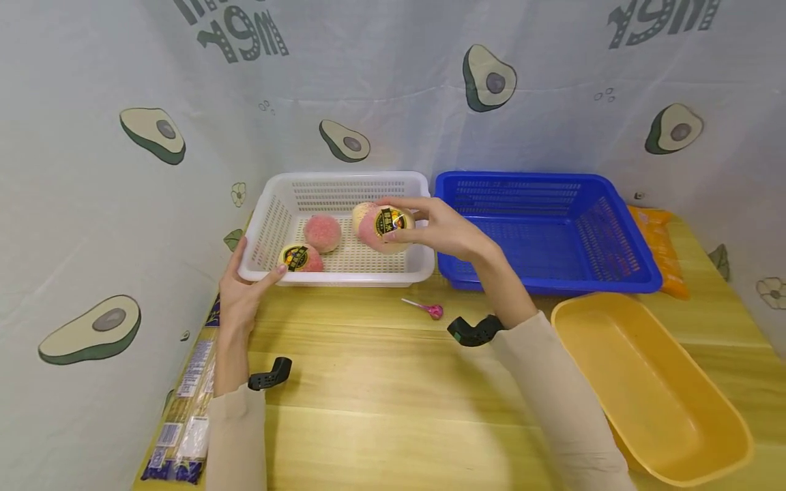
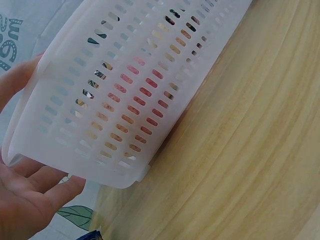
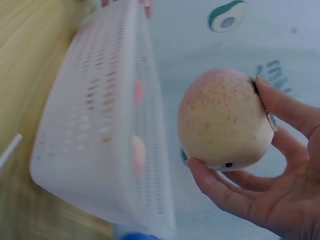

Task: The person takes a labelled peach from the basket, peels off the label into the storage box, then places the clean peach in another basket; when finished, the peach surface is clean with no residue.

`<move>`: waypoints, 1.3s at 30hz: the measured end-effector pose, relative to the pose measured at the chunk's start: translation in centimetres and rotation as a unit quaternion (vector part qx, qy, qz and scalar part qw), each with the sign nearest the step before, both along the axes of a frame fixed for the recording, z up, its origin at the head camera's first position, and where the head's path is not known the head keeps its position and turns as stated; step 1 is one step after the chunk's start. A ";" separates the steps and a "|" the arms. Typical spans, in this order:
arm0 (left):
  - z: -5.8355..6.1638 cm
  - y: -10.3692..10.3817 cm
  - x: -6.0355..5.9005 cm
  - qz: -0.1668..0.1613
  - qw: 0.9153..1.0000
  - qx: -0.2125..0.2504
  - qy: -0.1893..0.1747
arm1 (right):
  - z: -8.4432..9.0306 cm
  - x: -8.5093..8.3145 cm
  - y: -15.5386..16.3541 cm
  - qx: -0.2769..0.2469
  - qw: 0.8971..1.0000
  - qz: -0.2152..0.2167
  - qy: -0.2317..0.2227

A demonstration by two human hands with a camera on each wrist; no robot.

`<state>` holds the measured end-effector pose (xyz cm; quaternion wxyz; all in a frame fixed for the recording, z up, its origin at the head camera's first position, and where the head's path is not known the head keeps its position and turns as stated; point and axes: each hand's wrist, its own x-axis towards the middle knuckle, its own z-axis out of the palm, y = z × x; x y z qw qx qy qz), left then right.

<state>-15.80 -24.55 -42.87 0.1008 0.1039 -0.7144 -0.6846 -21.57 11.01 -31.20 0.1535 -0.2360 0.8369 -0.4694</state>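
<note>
Holding: right hand (image 1: 445,230) has fingers and thumb curled round a peach (image 1: 382,228), above the right part of the white basket (image 1: 344,179)
Peach, appearance: rounded, pale yellow-cream with a pink-red speckled blush toward the top; a round dark sticker with a yellow rim faces the head camera
Peach, wrist view: right wrist camera shows the peach (image 3: 223,120) lifted beside the basket wall (image 3: 100,125), fingertips under it and thumb over the top
Left hand: left hand (image 1: 242,293) grips the near left corner of the white basket, thumb on the front rim; in the left wrist view the palm (image 2: 25,200) lies under the corner (image 2: 100,150)
Basket contents: a peach with sticker (image 1: 299,258) at front left, a plain pink peach (image 1: 322,232) behind it, another partly hidden behind the held one
Surroundings: blue basket (image 1: 604,266) just right of the white one; yellow tub (image 1: 712,416) at near right; pink lollipop (image 1: 430,310) on the wooden table (image 1: 381,409); packaged snacks (image 1: 184,409) at the left edge; orange packet (image 1: 660,239) behind the blue basket
</note>
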 end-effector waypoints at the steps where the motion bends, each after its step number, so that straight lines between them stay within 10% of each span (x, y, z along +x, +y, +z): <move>1: 0.0 0.0 0.0 0.001 1.000 0.001 0.000 | 0.5 0.5 0.5 0.007 1.000 -0.002 0.008; 11: 0.0 0.1 0.3 -0.001 1.000 0.009 0.008 | 1.6 5.9 5.4 0.048 0.999 0.001 0.017; 23: -0.1 0.4 0.3 -0.005 0.999 0.029 0.016 | -4.4 10.6 9.5 0.042 0.997 0.055 -0.021; 39: -0.2 0.4 0.4 -0.002 1.000 0.024 0.014 | -9.8 11.3 9.6 0.029 0.995 0.065 -0.074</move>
